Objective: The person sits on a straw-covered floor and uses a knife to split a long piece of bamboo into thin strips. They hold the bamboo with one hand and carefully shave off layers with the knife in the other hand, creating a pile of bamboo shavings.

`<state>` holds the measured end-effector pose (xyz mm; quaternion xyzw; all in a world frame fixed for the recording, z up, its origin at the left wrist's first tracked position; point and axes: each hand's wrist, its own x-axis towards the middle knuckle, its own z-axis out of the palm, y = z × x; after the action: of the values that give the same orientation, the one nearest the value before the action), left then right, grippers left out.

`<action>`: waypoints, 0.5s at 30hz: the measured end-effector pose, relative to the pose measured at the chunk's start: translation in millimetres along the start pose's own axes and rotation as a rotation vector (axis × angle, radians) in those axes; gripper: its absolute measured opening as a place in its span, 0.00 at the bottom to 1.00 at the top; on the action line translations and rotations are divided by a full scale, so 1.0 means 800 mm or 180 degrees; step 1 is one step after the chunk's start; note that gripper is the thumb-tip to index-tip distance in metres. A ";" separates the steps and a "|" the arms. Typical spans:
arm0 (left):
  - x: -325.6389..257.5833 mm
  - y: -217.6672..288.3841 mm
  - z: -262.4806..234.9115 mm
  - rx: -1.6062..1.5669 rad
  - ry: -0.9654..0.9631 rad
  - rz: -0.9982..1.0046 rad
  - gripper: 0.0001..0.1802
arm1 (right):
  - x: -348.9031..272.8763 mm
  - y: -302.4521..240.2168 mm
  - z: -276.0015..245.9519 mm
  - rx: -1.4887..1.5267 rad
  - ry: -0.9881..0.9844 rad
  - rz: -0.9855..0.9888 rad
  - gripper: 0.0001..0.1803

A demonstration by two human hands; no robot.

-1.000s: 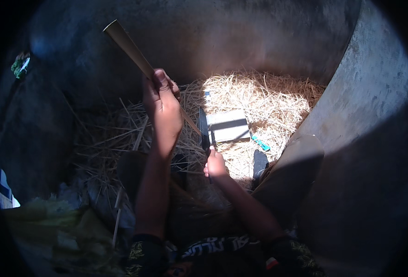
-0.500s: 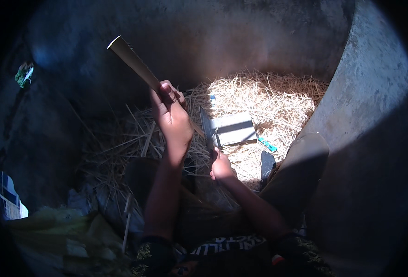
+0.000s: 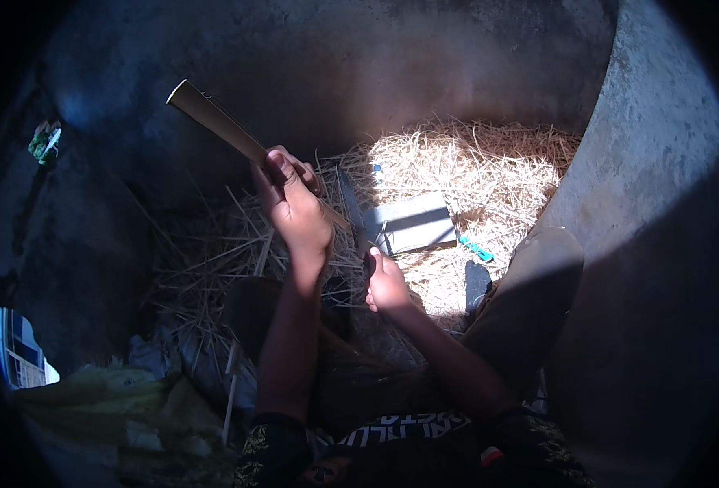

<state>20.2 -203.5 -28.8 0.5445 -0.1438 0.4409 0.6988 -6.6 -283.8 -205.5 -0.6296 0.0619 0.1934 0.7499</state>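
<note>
My left hand (image 3: 298, 213) is wrapped round a long curved strip that looks like split bamboo (image 3: 217, 122). The strip slants up to the far left, and its lower end pokes out below my fingers close to a blade. That blade belongs to a long knife (image 3: 348, 199), whose handle my right hand (image 3: 385, 282) grips with the fingers closed. The knife points away from me, slightly to the left. Whether its edge touches the strip I cannot tell.
Pale straw-like shavings (image 3: 490, 167) cover the ground. On them lie a grey block (image 3: 418, 224) and a turquoise-handled tool (image 3: 477, 250). Curved grey walls (image 3: 652, 187) stand close around, with a yellowish sack (image 3: 124, 411) at lower left.
The strip's far end has swung left and down with my left hand. My right hand has risen slightly, and the knife tip has tilted left, nearer the strip's lower end.
</note>
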 end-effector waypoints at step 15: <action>0.005 -0.002 -0.010 -0.0886 -0.0301 -0.0390 0.23 | 0.067 0.074 -0.031 -0.0597 0.0565 -0.0247 0.28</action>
<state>21.2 -194.5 -30.5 0.4703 -0.2027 0.3472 0.7856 25.1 -288.9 -282.8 -0.7135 0.0853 0.1128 0.6863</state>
